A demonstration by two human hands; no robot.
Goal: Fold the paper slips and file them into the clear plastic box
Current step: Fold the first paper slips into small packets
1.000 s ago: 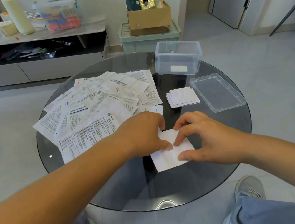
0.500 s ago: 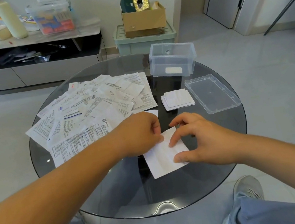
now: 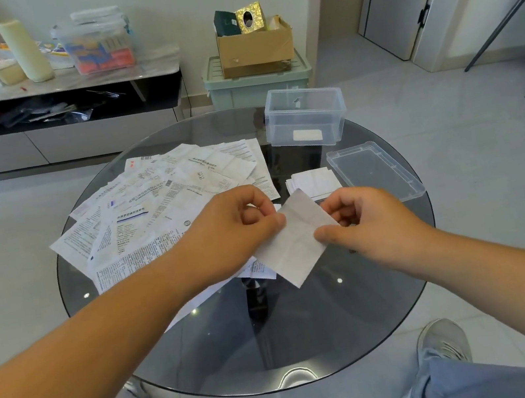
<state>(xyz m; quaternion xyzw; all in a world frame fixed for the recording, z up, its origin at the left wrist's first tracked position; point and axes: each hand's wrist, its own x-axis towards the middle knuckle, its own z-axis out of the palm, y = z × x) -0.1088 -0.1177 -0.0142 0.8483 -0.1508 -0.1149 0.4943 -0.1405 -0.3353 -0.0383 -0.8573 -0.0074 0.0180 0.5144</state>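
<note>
A folded white paper slip (image 3: 296, 241) hangs tilted above the round glass table (image 3: 312, 336). My left hand (image 3: 234, 227) pinches its left edge and my right hand (image 3: 365, 219) pinches its right edge. A spread of several printed paper slips (image 3: 165, 208) covers the table's left half. A small stack of folded slips (image 3: 315, 181) lies beyond my right hand. The clear plastic box (image 3: 304, 117) stands open at the table's far right. Its clear lid (image 3: 374, 171) lies flat to the right of the stack.
Beyond the table stand a green crate (image 3: 255, 82) with a cardboard box (image 3: 255, 47) on it, and a low shelf unit (image 3: 54, 105) with containers. Chair legs (image 3: 524, 26) show at the far right. My shoes and knees are under the table's near edge.
The slip was pressed flat on the glass under both hands; now both hands have lifted it off the table and hold it tilted by its edges.
</note>
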